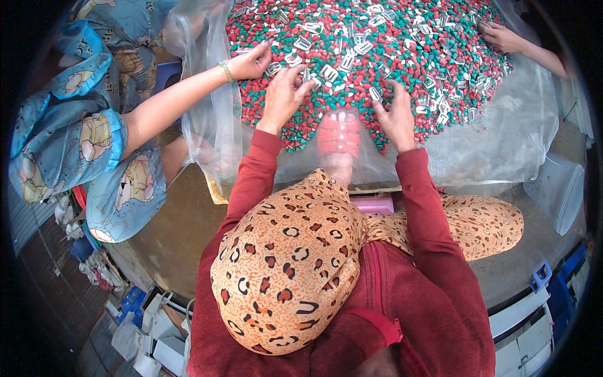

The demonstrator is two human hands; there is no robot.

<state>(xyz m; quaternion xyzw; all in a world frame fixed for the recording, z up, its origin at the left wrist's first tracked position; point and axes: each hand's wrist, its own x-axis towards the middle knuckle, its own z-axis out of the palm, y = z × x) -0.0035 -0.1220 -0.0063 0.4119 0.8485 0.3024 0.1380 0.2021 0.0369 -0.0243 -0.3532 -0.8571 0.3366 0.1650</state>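
Note:
A wide pile of small red and green cone-shaped pieces (295, 135) lies before me, with pale, slotted buckle-like clips (347, 61) scattered through it. My left hand (282, 100) is over the near left part, thumb and forefinger closed around a pale clip (306, 75). To the right, my right hand (396, 118) is bent over the pile. Between its thumb and forefinger tips is a silvery clip (375, 93). Another clip (384, 71) lies just beyond those fingertips. My fingers partly hide the pieces beneath them.
A co-worker's hand (251, 61) reaches into the pile from the left, close to mine. Another person's hand (500, 38) rests at the far right edge. Translucent sheeting (502, 147) underlies the pile. My foot (339, 135) extends to its near edge. A clear tub (556, 191) stands right.

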